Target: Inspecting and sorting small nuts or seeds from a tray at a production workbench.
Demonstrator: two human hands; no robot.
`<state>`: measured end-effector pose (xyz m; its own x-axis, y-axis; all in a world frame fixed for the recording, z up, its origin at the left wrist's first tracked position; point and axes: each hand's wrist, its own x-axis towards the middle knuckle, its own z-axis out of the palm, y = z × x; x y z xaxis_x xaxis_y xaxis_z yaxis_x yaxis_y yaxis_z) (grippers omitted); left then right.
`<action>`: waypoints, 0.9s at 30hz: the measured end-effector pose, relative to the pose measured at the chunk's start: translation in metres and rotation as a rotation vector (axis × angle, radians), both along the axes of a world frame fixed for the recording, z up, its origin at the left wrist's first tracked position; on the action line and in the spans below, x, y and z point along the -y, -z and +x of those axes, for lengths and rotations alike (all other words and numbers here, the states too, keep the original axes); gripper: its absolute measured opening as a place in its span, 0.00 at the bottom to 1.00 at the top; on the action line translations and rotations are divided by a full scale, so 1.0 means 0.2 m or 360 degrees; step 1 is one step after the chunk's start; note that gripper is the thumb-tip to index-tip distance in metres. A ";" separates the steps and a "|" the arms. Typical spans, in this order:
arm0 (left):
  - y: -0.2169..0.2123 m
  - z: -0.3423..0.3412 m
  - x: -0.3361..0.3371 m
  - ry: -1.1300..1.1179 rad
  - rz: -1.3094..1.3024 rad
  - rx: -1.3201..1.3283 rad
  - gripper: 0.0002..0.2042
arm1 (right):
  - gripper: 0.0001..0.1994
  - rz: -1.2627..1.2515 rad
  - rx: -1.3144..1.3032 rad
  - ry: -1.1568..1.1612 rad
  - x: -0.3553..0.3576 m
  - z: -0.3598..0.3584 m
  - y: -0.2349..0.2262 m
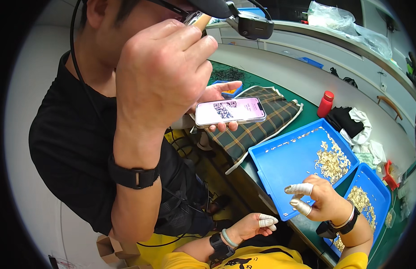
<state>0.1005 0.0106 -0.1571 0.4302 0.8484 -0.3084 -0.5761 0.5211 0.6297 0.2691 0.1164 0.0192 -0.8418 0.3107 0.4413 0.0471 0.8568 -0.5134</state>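
My left hand is near my lap, with white finger covers on its thumb and forefinger. Those two fingertips press together, and anything between them is hidden. Over the near edge of a large blue tray I hold my right hand. Its covered thumb and forefinger are apart, and I see nothing between them. A heap of small pale-gold pieces lies at the tray's right side. Beyond my right wrist, a second blue tray holds more small gold pieces.
A person in black stands close on the left, one hand raised, the other holding a phone showing a square code. A plaid cloth, red bottle, crumpled cloths and a red container lie on the green bench.
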 end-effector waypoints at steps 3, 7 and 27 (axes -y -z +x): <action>-0.02 0.01 0.01 0.0003 0.0025 -0.0001 0.11 | 0.13 -0.0004 0.0029 -0.0027 0.01 0.02 -0.01; -0.07 0.03 0.02 -0.0039 0.0094 -0.0014 0.11 | 0.13 -0.0006 0.0068 -0.0026 0.04 0.08 -0.03; -0.19 0.44 -0.26 0.0433 0.0366 -0.0015 0.12 | 0.10 0.0063 0.0098 0.0773 0.28 0.65 -0.03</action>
